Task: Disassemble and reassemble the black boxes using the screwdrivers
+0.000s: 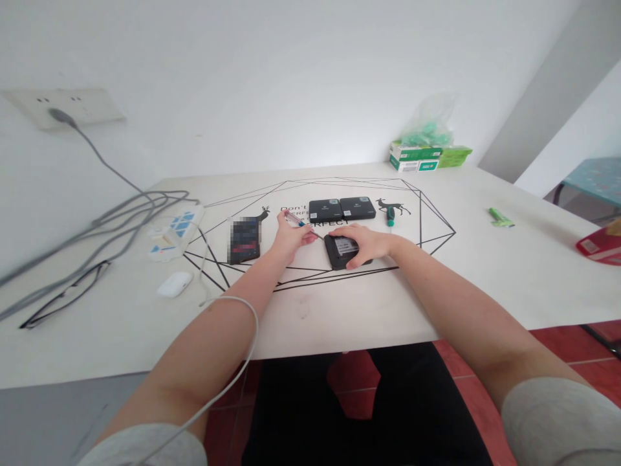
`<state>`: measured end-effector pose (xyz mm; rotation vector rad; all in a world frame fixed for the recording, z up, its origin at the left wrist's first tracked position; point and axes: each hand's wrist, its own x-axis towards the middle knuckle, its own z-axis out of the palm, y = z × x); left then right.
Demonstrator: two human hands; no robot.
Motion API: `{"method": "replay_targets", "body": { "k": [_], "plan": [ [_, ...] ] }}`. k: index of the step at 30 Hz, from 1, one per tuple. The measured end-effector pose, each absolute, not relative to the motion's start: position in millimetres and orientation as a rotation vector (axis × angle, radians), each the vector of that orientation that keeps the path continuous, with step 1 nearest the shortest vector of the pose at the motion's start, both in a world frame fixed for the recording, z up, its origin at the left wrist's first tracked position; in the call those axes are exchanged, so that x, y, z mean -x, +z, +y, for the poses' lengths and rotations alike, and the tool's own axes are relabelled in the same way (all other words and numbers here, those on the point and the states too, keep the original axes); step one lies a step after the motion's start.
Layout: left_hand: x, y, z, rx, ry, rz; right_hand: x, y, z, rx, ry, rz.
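My left hand (293, 237) is closed around a screwdriver (295, 220) with a clear and blue handle. Its thin shaft points right, and the tip reaches the left edge of a black box-shaped device (334, 257) with a pale label. Across the device lies my right hand (361, 244), thumb on the near side and fingers over the far side, gripping it against the table. Just beyond, two similar black boxes (325, 210) (358, 208) sit side by side. A green-handled screwdriver (391, 216) lies right of them.
Left of my hands are a phone (244, 240), a white earbud case (174, 284), a power strip (177, 232), glasses (65, 294) and grey cables (133, 233). Green boxes (414, 153) stand by the wall. A green tube-like item (499, 218) and red package (601, 244) lie right. A white cable (255, 323) crosses my left forearm.
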<state>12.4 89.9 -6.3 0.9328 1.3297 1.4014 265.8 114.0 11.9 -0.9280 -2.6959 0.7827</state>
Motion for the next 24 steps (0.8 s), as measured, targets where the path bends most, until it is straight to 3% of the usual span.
{"method": "replay_targets", "body": {
  "k": [24],
  "plan": [
    [-30.1, 3.4, 72.6, -1.126, 1.126, 1.314, -266.3, 16.2, 113.2, 0.925, 0.83, -2.712]
  ]
}}
